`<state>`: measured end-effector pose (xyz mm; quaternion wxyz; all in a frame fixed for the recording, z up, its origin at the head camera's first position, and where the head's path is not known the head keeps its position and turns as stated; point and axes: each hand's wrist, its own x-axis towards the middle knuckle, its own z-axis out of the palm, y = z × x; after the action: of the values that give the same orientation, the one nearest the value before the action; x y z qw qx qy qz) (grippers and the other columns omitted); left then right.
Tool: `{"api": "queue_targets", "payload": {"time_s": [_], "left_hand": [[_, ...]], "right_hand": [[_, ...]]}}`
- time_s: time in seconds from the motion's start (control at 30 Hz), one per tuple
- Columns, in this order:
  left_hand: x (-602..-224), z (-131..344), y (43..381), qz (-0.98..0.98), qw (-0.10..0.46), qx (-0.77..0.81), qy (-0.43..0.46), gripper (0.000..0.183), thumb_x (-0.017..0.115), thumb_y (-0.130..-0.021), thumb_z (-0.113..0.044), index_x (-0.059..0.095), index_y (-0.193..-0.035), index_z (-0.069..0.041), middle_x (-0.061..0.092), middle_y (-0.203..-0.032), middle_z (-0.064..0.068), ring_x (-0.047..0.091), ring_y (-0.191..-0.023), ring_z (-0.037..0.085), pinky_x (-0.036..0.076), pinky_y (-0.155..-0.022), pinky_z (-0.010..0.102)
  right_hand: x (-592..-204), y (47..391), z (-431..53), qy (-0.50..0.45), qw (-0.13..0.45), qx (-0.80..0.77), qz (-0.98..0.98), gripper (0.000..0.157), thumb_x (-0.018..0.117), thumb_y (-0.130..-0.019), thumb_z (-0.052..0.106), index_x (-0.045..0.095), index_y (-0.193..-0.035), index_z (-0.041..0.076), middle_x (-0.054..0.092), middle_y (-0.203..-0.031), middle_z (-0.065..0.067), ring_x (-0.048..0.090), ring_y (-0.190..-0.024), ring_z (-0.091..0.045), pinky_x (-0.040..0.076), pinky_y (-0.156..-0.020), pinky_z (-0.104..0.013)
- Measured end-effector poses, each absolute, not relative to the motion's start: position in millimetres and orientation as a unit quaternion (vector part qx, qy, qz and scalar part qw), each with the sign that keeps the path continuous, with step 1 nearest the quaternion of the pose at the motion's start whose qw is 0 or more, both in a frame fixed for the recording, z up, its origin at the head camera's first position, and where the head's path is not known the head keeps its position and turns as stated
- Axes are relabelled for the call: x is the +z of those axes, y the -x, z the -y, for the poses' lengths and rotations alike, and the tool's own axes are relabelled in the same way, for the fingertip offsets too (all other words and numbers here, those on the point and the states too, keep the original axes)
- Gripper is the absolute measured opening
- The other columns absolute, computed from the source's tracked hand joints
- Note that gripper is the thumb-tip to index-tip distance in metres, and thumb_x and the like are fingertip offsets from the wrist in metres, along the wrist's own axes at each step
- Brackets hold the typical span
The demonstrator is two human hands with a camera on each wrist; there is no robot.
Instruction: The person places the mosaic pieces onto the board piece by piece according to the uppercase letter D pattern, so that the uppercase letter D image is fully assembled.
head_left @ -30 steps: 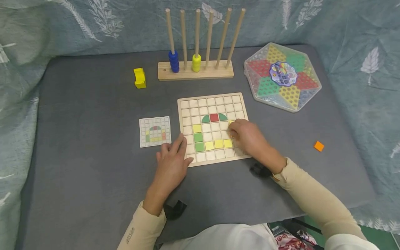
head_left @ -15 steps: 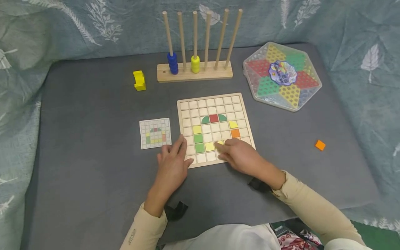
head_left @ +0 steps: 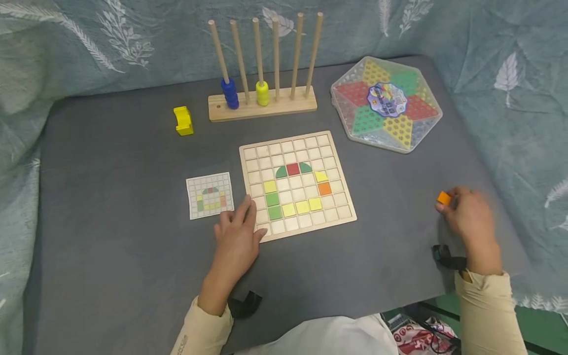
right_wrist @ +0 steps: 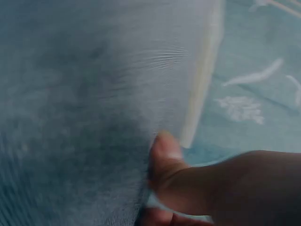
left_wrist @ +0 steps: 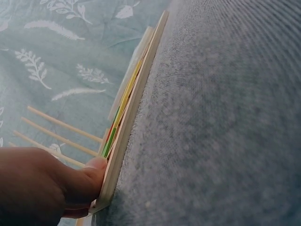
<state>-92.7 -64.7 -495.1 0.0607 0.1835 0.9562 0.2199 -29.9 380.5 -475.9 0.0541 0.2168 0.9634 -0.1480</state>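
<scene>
A wooden grid board (head_left: 306, 140) lies mid-table. Set in its cells are green square tiles (head_left: 272, 199), yellow tiles (head_left: 302, 206), a red tile (head_left: 293, 169), green quarter-round pieces (head_left: 281, 172) and an orange tile (head_left: 325, 188). My left hand (head_left: 236, 241) rests on the board's near left corner, fingers mostly straight. In the left wrist view its thumb (left_wrist: 96, 165) touches the board's edge (left_wrist: 136, 101). Far to the right, my right hand (head_left: 474, 219) pinches a loose orange square tile (head_left: 443, 198) between thumb and fingers. The right wrist view hides that tile.
A printed pattern card (head_left: 209, 177) lies left of the board. Behind stand a peg rack (head_left: 284, 107) with blue and yellow beads and a yellow arched block (head_left: 184, 121). A hexagonal Chinese checkers box (head_left: 387, 104) lies at the back right.
My right hand left the board, where an orange and a yellow piece came into view, and swung right to pinch the loose orange tile. The left hand stays at the board's corner.
</scene>
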Motion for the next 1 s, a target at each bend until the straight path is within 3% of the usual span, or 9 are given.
{"api": "queue_targets", "payload": {"time_s": [0.17,0.27,0.4,0.5,0.7,0.9,1.0], "left_hand": [[-496.4,64.3,92.3,-0.956,0.063,0.222,-0.182,0.06,0.07,-0.088,-0.023,0.048,-0.139,0.001,0.038,-0.15,0.015,0.039,-0.106,0.038,0.028,-0.079,0.049],[-498.3,63.3,91.7,-0.956,0.065,0.22,-0.183,0.06,0.069,-0.088,-0.024,0.048,-0.139,0.001,0.039,-0.15,0.014,0.039,-0.105,0.037,0.028,-0.078,0.049],[-499.7,61.0,92.6,-0.955,0.061,0.22,-0.188,0.061,0.07,-0.088,-0.023,0.048,-0.139,0.001,0.039,-0.15,0.014,0.039,-0.105,0.036,0.028,-0.078,0.049],[-499.8,59.5,94.1,-0.955,0.056,0.223,-0.189,0.061,0.071,-0.087,-0.023,0.049,-0.138,0.001,0.039,-0.15,0.014,0.039,-0.104,0.036,0.028,-0.078,0.049],[-500.3,56.8,92.6,-0.954,0.06,0.224,-0.189,0.06,0.07,-0.088,-0.024,0.049,-0.138,0.0,0.039,-0.15,0.014,0.039,-0.104,0.036,0.028,-0.078,0.049],[-501.4,56.1,89.4,-0.954,0.055,0.225,-0.192,0.06,0.07,-0.087,-0.023,0.049,-0.138,0.001,0.039,-0.15,0.014,0.04,-0.104,0.035,0.028,-0.076,0.047],[-501.3,54.1,90.6,-0.953,0.048,0.228,-0.194,0.059,0.07,-0.087,-0.023,0.05,-0.138,0.001,0.04,-0.15,0.014,0.04,-0.103,0.035,0.028,-0.075,0.047]], "right_hand": [[-483.7,34.1,-392.4,-0.188,0.077,-0.164,-0.965,0.029,0.071,-0.087,0.016,0.054,-0.094,-0.006,0.058,-0.082,-0.024,0.054,-0.072,-0.039,0.04,-0.062,-0.046],[-478.3,43.0,-377.7,-0.156,0.031,-0.186,-0.97,0.024,0.075,-0.083,0.013,0.058,-0.088,-0.005,0.062,-0.077,-0.021,0.056,-0.067,-0.033,0.042,-0.06,-0.041],[-468.6,62.0,-334.1,-0.065,-0.018,-0.271,-0.96,0.016,0.08,-0.076,0.006,0.065,-0.079,0.0,0.066,-0.071,-0.013,0.058,-0.059,-0.013,0.045,-0.056,-0.026],[-461.2,83.6,-297.3,0.015,0.043,-0.31,-0.95,0.012,0.079,-0.077,0.006,0.067,-0.077,0.005,0.065,-0.069,-0.005,0.054,-0.06,-0.006,0.044,-0.057,-0.021],[-458.6,128.9,-253.2,0.123,0.198,-0.238,-0.943,0.015,0.075,-0.079,0.01,0.063,-0.07,0.011,0.054,-0.063,0.002,0.045,-0.059,-0.014,0.037,-0.059,-0.029],[-460.8,143.5,-227.3,0.137,0.226,-0.145,-0.953,0.034,0.069,-0.077,0.006,0.044,-0.056,0.015,0.034,-0.057,0.003,0.033,-0.056,-0.015,0.026,-0.053,-0.028],[-459.5,143.8,-221.5,0.15,0.212,-0.114,-0.959,0.035,0.069,-0.081,0.006,0.045,-0.058,0.015,0.037,-0.058,0.002,0.033,-0.057,-0.017,0.027,-0.053,-0.029]]}}
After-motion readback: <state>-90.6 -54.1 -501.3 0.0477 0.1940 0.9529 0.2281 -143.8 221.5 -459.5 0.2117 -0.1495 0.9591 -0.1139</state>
